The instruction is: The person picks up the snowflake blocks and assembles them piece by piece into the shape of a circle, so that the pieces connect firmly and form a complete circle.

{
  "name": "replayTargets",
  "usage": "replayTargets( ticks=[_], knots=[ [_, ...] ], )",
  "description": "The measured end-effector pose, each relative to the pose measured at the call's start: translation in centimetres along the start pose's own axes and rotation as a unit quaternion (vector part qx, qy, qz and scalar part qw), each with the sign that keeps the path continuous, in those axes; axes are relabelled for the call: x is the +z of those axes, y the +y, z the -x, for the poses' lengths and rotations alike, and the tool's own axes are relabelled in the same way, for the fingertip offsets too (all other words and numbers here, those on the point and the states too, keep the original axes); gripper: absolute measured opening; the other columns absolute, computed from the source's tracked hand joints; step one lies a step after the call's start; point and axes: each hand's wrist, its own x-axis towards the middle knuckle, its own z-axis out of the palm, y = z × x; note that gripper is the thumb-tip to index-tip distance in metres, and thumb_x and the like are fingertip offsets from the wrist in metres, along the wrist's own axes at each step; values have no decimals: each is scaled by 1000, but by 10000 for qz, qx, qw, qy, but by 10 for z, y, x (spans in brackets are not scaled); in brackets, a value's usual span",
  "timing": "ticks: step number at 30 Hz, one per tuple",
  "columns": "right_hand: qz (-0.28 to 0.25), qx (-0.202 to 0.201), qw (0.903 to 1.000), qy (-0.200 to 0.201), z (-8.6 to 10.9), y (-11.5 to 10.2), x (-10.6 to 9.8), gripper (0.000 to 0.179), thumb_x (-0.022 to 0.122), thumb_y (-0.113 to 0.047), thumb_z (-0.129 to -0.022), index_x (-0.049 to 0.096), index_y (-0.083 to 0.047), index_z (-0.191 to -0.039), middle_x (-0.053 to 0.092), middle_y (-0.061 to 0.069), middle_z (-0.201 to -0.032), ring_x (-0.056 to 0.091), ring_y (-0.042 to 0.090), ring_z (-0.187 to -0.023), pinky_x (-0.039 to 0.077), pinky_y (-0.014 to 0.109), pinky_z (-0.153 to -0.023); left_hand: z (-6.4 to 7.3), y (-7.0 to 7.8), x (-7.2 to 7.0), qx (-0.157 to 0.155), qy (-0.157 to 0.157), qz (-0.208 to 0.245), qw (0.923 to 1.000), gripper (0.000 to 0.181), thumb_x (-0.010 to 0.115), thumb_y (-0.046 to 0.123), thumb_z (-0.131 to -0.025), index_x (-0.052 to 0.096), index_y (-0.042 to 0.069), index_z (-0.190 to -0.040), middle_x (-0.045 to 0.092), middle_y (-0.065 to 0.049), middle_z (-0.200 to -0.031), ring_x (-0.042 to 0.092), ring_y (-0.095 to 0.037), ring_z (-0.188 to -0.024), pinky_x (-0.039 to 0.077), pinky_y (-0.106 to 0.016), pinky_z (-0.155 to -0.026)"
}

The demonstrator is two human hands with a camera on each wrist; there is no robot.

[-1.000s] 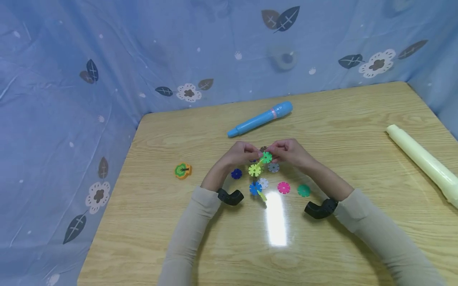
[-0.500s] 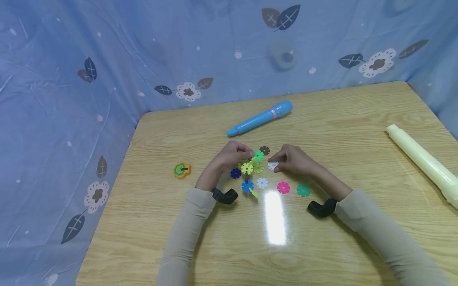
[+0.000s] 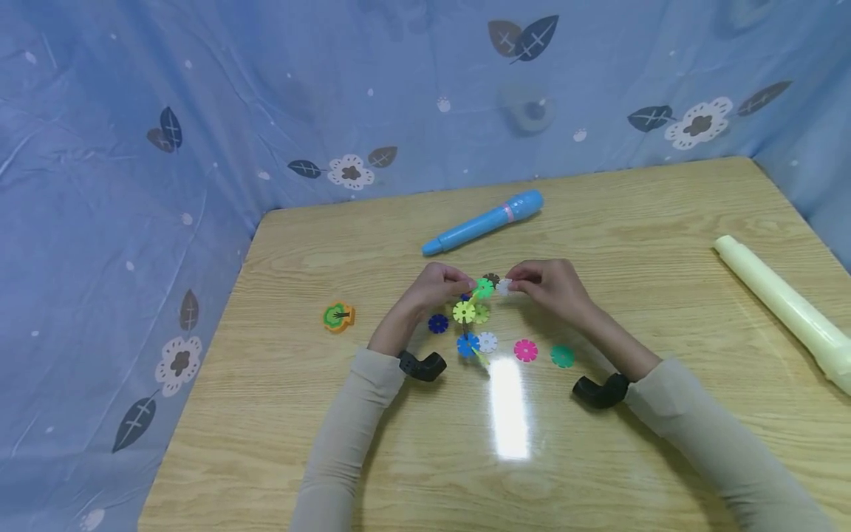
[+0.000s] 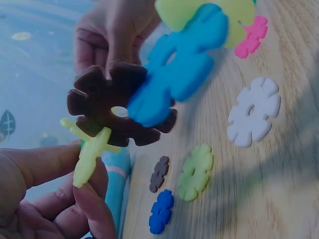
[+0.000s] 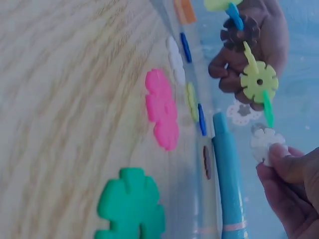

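Note:
My left hand (image 3: 435,290) pinches a chain of interlocking plastic snowflake discs near its bright green disc (image 3: 483,288). The chain runs through a yellow disc (image 3: 463,312) and a brown disc (image 4: 107,107) to a blue disc (image 4: 172,64), with a yellow-green disc (image 4: 241,25) at the far end. In my right hand (image 3: 550,287), thumb and fingers pinch a white disc (image 5: 266,144). That disc is close to the green one; the right wrist view shows its edge near the green tip, but whether they touch I cannot tell.
Loose discs lie on the wooden table: pink (image 3: 526,350), teal (image 3: 562,356), white (image 3: 487,342), dark blue (image 3: 438,324), brown (image 3: 491,279) and yellow-green (image 4: 196,172). Behind is a blue tube (image 3: 482,224). A cream tube (image 3: 784,303) lies right, a tree-pictured piece (image 3: 338,317) left.
My right hand left the green end of the chain, took the white disc from the table and lifted it beside the green disc. My left hand shifted slightly left with the chain.

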Motion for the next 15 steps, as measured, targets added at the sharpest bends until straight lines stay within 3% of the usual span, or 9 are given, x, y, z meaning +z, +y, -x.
replayTargets(
  ticks=[4, 8, 15],
  knots=[
    [186, -546, 9976, 392, 0, -5, 3, 6, 71, -3, -77, 72, -2, -83, 72, 10, -78, 67, 18, -66, 50, 19, -57, 0, 2, 2, 29, 31, 39, 10000, 21, 62, 16, -88, 68, -3, -93, 67, -12, -98, 61, -18, -92, 46, -32, -88],
    [477, -1025, 9914, 653, 0, -7, 6, 5, 72, -1, -75, 71, -2, -80, 71, 9, -75, 67, 17, -63, 51, 25, -57, 1, 4, 3, 101, 70, 32, 9999, 22, 62, 16, -88, 67, -5, -92, 67, -15, -105, 61, -19, -94, 47, -30, -87],
    [1577, -2033, 9597, 1129, 0, -17, 10, 9, 74, 1, -70, 69, -2, -76, 68, 8, -67, 64, 20, -59, 48, 31, -49, 3, 8, 9, 122, 380, 89, 9992, 21, 63, 13, -86, 67, -7, -92, 66, -17, -107, 61, -21, -97, 48, -33, -88]
  ],
)
